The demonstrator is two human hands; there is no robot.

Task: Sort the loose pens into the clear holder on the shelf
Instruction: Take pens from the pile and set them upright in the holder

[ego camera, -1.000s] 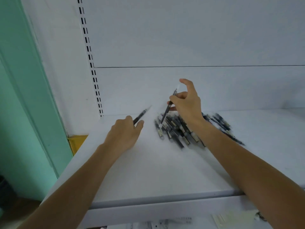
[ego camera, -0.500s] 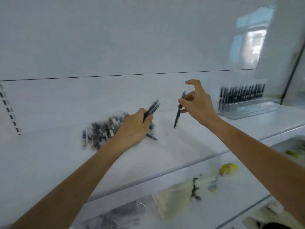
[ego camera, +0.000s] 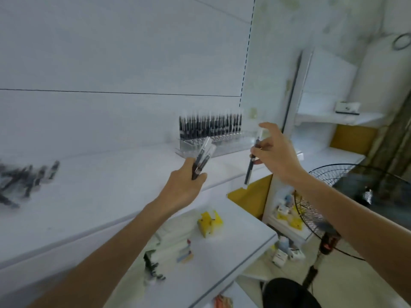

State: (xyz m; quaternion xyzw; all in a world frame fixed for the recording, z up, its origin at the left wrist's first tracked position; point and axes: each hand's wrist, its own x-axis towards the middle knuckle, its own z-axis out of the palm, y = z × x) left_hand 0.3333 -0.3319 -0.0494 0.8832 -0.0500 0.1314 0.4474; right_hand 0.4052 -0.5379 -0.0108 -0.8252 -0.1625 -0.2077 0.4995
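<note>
A clear holder (ego camera: 222, 146) stands on the white shelf (ego camera: 100, 192) against the back wall, with several black pens upright in it. My left hand (ego camera: 184, 187) grips two black pens with clear caps (ego camera: 203, 157), tips pointing up toward the holder's left end. My right hand (ego camera: 275, 154) pinches one black pen (ego camera: 250, 167) that hangs nearly upright, just right of and in front of the holder. A blurred pile of loose pens (ego camera: 24, 176) lies on the shelf at the far left.
A lower shelf (ego camera: 222, 252) holds a yellow box (ego camera: 210, 222) and small packets. A black standing fan (ego camera: 333, 196) is at the right, below my right forearm. Another white shelf unit (ego camera: 333, 116) stands farther right.
My view has swung right, so the pile has slid to the far left and the holder is now near centre. Both hands have carried their pens toward the holder.
</note>
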